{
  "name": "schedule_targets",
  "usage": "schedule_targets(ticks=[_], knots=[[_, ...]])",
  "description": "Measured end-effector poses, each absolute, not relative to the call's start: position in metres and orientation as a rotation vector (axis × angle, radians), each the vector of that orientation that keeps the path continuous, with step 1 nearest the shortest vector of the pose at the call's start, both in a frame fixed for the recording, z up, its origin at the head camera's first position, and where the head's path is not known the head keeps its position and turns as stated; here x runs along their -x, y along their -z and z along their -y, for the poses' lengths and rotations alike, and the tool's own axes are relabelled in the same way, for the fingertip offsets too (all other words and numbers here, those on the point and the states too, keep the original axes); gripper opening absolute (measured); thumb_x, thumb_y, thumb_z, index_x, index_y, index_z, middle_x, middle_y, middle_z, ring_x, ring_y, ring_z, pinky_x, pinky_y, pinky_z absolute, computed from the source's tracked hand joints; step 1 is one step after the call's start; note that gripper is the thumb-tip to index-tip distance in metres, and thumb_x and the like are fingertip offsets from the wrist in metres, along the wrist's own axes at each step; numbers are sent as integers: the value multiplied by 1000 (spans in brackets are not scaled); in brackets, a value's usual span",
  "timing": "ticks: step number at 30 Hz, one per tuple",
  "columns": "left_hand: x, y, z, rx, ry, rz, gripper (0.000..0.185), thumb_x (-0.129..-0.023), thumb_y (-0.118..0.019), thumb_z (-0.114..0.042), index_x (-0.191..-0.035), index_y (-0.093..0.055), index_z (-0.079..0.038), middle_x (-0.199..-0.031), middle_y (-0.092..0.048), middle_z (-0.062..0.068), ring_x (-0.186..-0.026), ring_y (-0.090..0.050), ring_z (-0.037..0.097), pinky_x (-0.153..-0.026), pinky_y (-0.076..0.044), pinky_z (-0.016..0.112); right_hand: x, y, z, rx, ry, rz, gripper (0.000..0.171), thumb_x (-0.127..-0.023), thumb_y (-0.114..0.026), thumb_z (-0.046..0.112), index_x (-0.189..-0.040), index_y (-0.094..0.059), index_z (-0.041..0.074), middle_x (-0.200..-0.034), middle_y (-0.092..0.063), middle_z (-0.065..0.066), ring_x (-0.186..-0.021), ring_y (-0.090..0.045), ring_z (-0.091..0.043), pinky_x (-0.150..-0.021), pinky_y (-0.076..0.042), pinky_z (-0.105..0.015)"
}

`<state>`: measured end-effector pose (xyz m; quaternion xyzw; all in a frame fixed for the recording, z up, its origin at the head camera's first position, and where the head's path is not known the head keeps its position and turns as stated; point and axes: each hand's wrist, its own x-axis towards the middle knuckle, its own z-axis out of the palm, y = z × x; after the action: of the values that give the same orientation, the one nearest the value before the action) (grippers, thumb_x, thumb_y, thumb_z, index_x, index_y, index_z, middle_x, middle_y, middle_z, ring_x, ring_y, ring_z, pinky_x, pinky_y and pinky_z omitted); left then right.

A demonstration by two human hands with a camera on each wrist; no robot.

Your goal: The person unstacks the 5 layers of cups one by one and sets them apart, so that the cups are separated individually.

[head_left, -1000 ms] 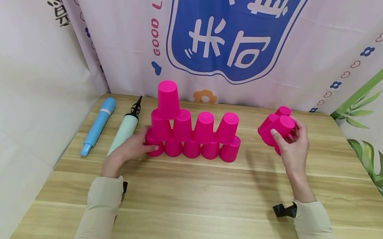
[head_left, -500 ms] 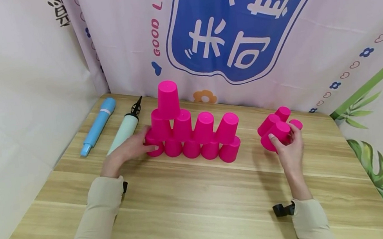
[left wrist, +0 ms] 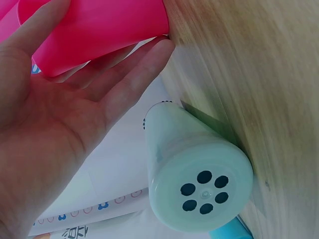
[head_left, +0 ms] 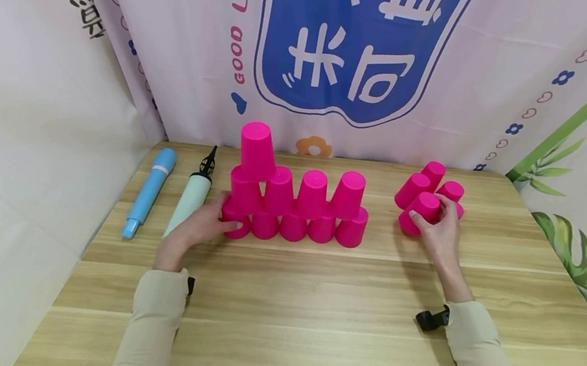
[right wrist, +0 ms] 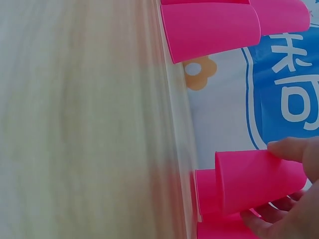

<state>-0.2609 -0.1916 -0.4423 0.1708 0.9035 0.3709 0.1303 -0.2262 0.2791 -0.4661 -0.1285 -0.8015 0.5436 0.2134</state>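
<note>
Upside-down pink cups stand as a wall, with a row of several cups [head_left: 321, 228] below and a second row [head_left: 312, 196] on it. One top cup [head_left: 257, 152] stands above the left end. My left hand [head_left: 202, 222] holds the leftmost bottom cup [left wrist: 104, 30] between the thumb and rather straight fingers. At the right, my right hand [head_left: 441, 235] grips a pink cup [right wrist: 259, 181] between thumb and fingers. Behind and beside it are other pink cups, including a far cup [head_left: 435, 173] and a right-hand cup [head_left: 451, 191]; their lower parts are partly hidden.
Left of the wall lie a pale green hand pump [head_left: 189, 202] with a black nozzle and a blue tube-shaped object [head_left: 149, 193]. A printed curtain [head_left: 193, 67] hangs behind the wooden table [head_left: 299, 327].
My right hand and its cup have moved down and a little left, baring the right-hand cup behind. My left hand and the cup wall stay in place.
</note>
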Motion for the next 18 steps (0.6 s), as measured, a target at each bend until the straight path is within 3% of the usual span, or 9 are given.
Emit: schedule_targets(ticks=[7, 18], knots=[[261, 445, 192, -508, -1079, -2630, 68, -91, -67, -23, -142, -29, 2, -124, -56, 19, -105, -57, 31, -94, -46, 47, 226, 467, -282, 401, -1454, 2373, 66, -84, -72, 5, -138, -34, -2, -136, -48, -20, -125, -47, -29, -106, -38, -40], [261, 443, 192, -523, -1076, -2634, 67, -92, -67, -24, -141, -30, 3, -123, -56, 19, -104, -57, 30, -94, -46, 48, 226, 467, -286, 406, -1460, 2405, 71, -85, -70, 5, -142, -29, 0, -140, -45, -20, -127, -45, -30, -107, -37, -41]])
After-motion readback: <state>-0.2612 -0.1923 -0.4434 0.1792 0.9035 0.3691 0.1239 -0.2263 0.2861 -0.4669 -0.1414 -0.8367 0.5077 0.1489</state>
